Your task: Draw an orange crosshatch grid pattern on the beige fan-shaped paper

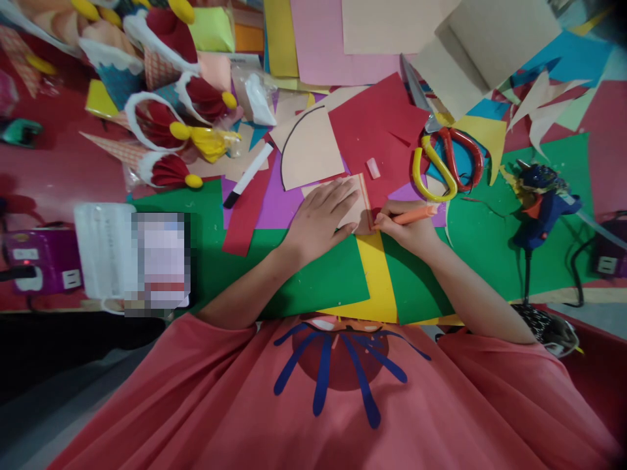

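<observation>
My left hand [321, 212] lies flat with its fingers stretched out on a small peach piece of paper [356, 209], covering part of it. Orange lines run along that paper's right edge. My right hand [409, 228] is closed round an orange marker [415, 215], whose tip end points to the paper's lower right corner; whether it touches cannot be seen clearly. Just beyond my hands lie a peach paper sector [313, 150] with a black curved line, a red paper sheet [377, 117] and a small pale pink block [373, 168]. A black-and-white marker [249, 175] rests left of them.
Scissors [448, 156] with yellow and red handles lie at the right, near a blue glue gun [541, 209]. Finished-looking paper cones [164, 170] crowd the upper left. A phone [164, 261] and a purple power strip [44, 258] are at the left; green sheets [323, 274] cover the front.
</observation>
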The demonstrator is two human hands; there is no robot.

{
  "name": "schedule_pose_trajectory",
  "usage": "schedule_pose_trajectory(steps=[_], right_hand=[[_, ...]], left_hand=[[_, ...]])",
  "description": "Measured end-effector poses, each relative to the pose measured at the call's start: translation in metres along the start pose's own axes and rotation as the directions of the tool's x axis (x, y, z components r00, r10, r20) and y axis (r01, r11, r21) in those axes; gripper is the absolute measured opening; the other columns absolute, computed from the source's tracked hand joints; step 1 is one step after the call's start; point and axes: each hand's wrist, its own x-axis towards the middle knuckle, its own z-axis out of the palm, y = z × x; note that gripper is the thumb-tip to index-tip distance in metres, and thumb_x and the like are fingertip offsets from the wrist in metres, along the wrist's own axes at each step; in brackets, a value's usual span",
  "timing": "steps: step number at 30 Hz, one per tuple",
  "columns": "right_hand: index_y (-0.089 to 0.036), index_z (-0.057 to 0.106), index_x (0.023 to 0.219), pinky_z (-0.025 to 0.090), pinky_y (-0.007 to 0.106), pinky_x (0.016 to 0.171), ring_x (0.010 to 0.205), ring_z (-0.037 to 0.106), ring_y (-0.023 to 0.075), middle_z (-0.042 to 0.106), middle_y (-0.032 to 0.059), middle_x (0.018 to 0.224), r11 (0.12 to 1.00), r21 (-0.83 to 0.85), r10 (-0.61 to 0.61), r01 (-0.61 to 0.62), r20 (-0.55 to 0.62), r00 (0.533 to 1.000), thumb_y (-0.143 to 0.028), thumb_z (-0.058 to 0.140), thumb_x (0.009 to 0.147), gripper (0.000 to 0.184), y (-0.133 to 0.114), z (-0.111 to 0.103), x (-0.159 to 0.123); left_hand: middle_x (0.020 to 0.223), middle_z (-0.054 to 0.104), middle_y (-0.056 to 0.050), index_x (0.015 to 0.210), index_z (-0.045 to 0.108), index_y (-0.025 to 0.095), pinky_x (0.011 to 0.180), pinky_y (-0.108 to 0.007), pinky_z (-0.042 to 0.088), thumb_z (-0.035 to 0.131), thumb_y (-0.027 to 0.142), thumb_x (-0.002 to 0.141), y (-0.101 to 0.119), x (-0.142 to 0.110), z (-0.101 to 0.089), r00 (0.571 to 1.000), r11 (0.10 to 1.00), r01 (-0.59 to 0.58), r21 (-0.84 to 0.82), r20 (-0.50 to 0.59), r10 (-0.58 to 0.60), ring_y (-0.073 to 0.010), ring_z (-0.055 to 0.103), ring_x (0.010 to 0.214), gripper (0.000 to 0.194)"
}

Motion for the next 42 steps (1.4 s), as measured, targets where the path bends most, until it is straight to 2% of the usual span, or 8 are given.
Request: schedule_pose_trajectory(steps=[4, 18, 21, 25, 31, 33, 37, 42], right_hand=[[-0.017, 0.050, 0.056, 0.029, 0.023, 0.048, 0.048, 0.038, 0.0067, 0.048, -0.0031, 0.051, 0.999, -0.006, -0.039, 0.038, -0.033, 0.999, -0.027, 0.052, 0.078, 0.025, -0.001, 0.000, 0.001], [-0.017, 0.046, 0.049, 0.025, 0.024, 0.045, 0.045, 0.036, 0.0068, 0.042, -0.0037, 0.045, 1.000, -0.018, 0.023, -0.022, 0.063, 0.998, -0.025, 0.052, 0.073, 0.026, 0.001, -0.001, 0.000], [-0.017, 0.049, 0.049, 0.029, 0.022, 0.044, 0.045, 0.042, 0.0073, 0.049, -0.0027, 0.047, 0.994, 0.096, 0.040, -0.043, 0.037, 0.999, -0.021, 0.052, 0.069, 0.020, -0.001, -0.003, 0.001], [-0.018, 0.055, 0.054, 0.032, 0.020, 0.038, 0.039, 0.044, 0.0068, 0.054, -0.0031, 0.046, 0.940, 0.319, 0.151, -0.122, -0.067, 0.986, -0.020, 0.054, 0.068, 0.015, 0.001, -0.008, 0.005], [-0.018, 0.061, 0.068, 0.036, 0.020, 0.034, 0.038, 0.049, 0.0081, 0.060, -0.0003, 0.052, 0.868, 0.480, 0.215, -0.127, -0.133, 0.968, -0.051, 0.056, 0.081, 0.036, 0.011, -0.010, 0.004], [-0.018, 0.063, 0.075, 0.039, 0.021, 0.036, 0.042, 0.054, 0.0090, 0.063, 0.0011, 0.059, 0.885, 0.452, 0.204, -0.108, -0.169, 0.964, -0.058, 0.055, 0.080, 0.041, 0.011, -0.009, 0.003], [-0.020, 0.065, 0.075, 0.045, 0.023, 0.044, 0.049, 0.057, 0.0102, 0.064, 0.0006, 0.062, 0.957, 0.287, 0.116, -0.045, -0.238, 0.964, -0.057, 0.062, 0.077, 0.037, 0.005, -0.008, 0.003], [-0.020, 0.063, 0.068, 0.043, 0.023, 0.051, 0.054, 0.054, 0.0089, 0.060, -0.0004, 0.061, 0.993, 0.119, 0.024, 0.009, -0.268, 0.963, -0.053, 0.056, 0.083, 0.037, 0.002, -0.007, 0.003]], left_hand=[[0.147, 0.038, -0.014, 0.139, 0.040, 0.016, 0.113, -0.045, 0.025, 0.030, 0.051, 0.097, 0.000, 0.000, 0.001, 1.000, 1.000, -0.004, 0.000, -0.001, 0.004, -0.0275, 0.032, 0.138, 0.055], [0.148, 0.039, -0.013, 0.140, 0.038, 0.017, 0.113, -0.044, 0.026, 0.033, 0.050, 0.097, -0.001, 0.000, 0.001, 1.000, 1.000, -0.001, 0.013, -0.012, 0.001, -0.0266, 0.034, 0.138, 0.054], [0.148, 0.038, -0.013, 0.140, 0.038, 0.018, 0.113, -0.044, 0.026, 0.034, 0.049, 0.097, -0.001, -0.001, 0.001, 1.000, 1.000, -0.004, 0.009, -0.012, 0.004, -0.0264, 0.033, 0.138, 0.054], [0.148, 0.038, -0.014, 0.140, 0.038, 0.016, 0.113, -0.044, 0.026, 0.034, 0.048, 0.097, -0.001, -0.001, 0.000, 1.000, 1.000, -0.016, 0.008, -0.007, 0.016, -0.0270, 0.032, 0.139, 0.053], [0.146, 0.042, -0.013, 0.138, 0.041, 0.018, 0.111, -0.045, 0.029, 0.036, 0.043, 0.098, 0.003, -0.002, -0.002, 0.997, 0.997, -0.069, 0.015, 0.031, 0.069, -0.0266, 0.036, 0.136, 0.048], [0.145, 0.043, -0.011, 0.137, 0.043, 0.018, 0.110, -0.045, 0.031, 0.037, 0.038, 0.098, 0.007, -0.002, -0.004, 0.991, 0.993, -0.118, 0.005, 0.062, 0.117, -0.0252, 0.038, 0.135, 0.044], [0.139, 0.050, -0.010, 0.125, 0.055, 0.018, 0.104, -0.044, 0.039, 0.042, 0.034, 0.097, 0.012, -0.003, -0.006, 0.982, 0.986, -0.166, 0.020, 0.097, 0.163, -0.0260, 0.045, 0.129, 0.035], [0.131, 0.057, -0.008, 0.122, 0.057, 0.019, 0.097, -0.041, 0.044, 0.044, 0.033, 0.097, 0.010, -0.005, -0.004, 0.971, 0.971, -0.237, 0.035, 0.049, 0.235, -0.0261, 0.051, 0.121, 0.032]])
